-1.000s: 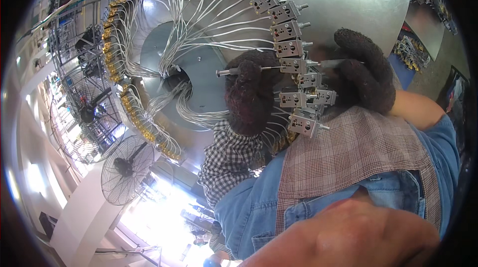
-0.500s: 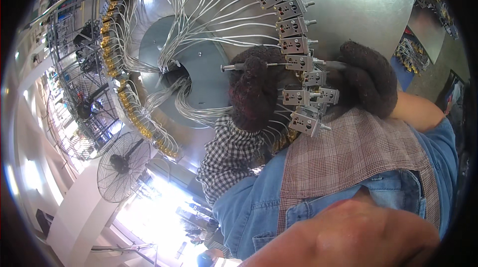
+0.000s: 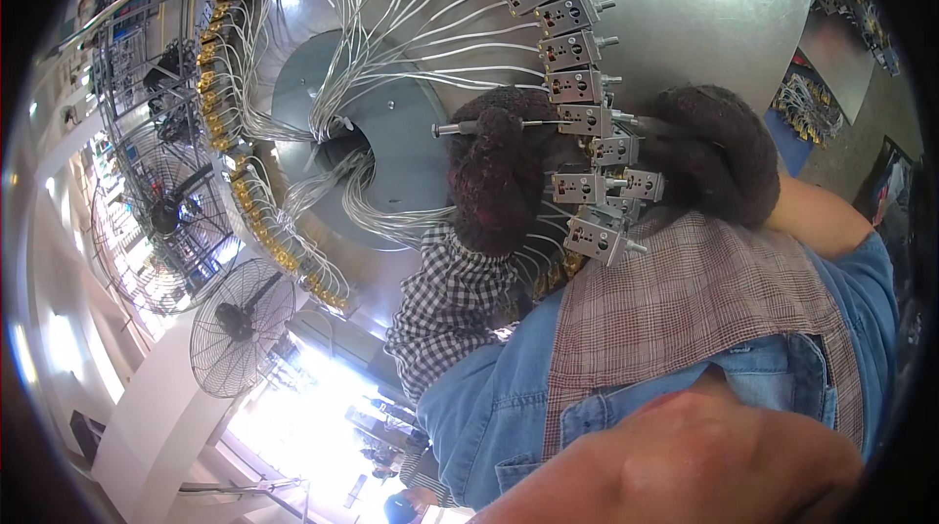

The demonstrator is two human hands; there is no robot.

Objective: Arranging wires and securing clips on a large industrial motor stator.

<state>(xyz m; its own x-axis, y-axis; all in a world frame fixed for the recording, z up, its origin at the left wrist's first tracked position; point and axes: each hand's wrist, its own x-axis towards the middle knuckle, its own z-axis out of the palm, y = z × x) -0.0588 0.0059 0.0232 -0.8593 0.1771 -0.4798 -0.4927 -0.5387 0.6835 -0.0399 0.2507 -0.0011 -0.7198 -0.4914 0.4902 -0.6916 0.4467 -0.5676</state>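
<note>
at the far left of the frame two fans [image 3: 240, 324] with round wire guards stand on the floor, well apart from the work. right of them, filling the upper middle, a big round metal drum [image 3: 391, 133] shows a dull grey sheet face; thin pale wires [image 3: 391, 45] fan out from its central hole to a ring of small brass fittings [image 3: 210, 84] along its left edge, so each wire reaches its own station. across the upper middle and down the right side of the ring sit grey metal socket blocks [image 3: 572, 50], boxy, with short pins sticking outward.

the left hand [image 3: 499, 182], in a dark fuzzy knit glove with a checked sleeve below it, curls narrowly around a slim steel rod [image 3: 465, 128], likely to steady it against the wires. just right, the right hand [image 3: 719, 157], in the same kind of glove, presses at the blocks near the frame's middle right; whether it grips one i cannot tell. a plaid and denim shirt fills the lower right.
</note>
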